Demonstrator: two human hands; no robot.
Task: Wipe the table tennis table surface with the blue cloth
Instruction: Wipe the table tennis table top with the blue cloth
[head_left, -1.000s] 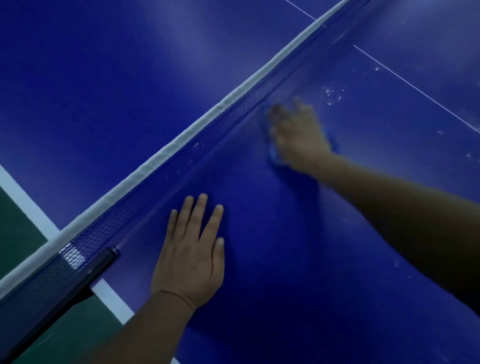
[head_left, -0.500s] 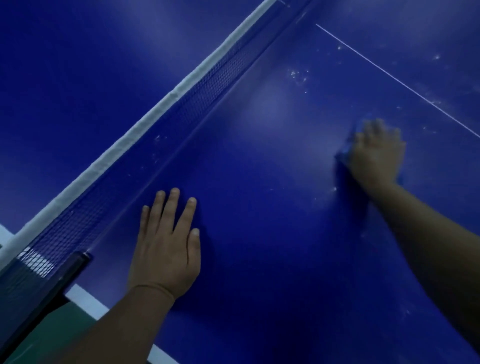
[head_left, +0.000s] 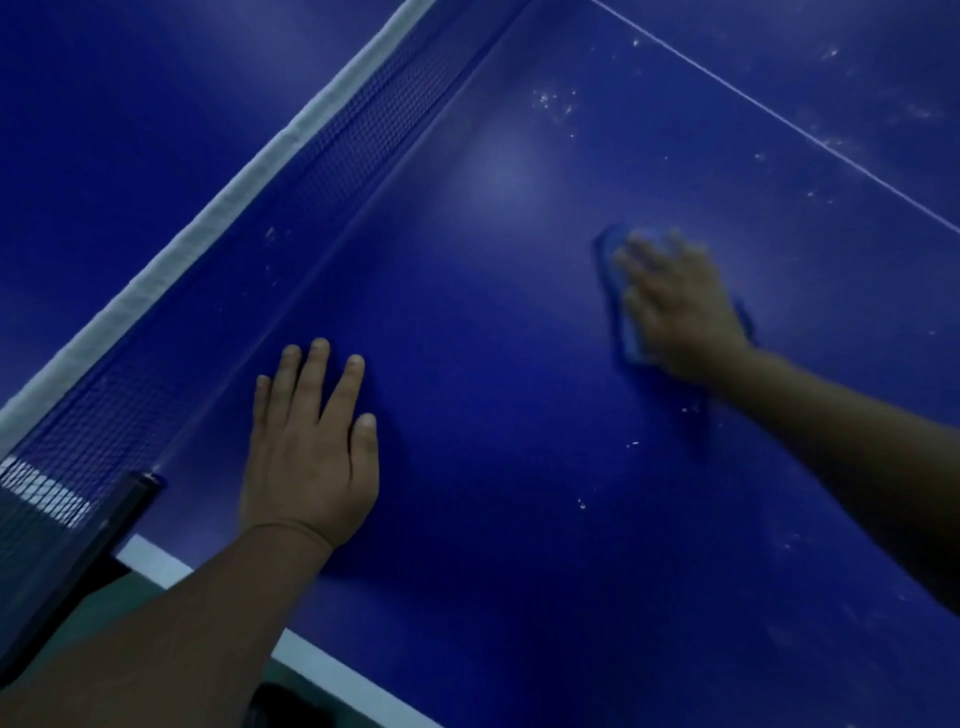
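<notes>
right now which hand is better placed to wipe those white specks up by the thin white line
Right. The right hand already presses the blue cloth flat on the table, nearer the white specks. The left hand lies flat near the net, without cloth.

Blue cloth (head_left: 621, 312) mostly under blurred right hand (head_left: 675, 306)

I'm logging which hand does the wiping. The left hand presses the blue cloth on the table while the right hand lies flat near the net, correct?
Not quite: the hands are swapped. In the head view the right hand presses the blue cloth on the table, and the left hand lies flat near the net.
</notes>
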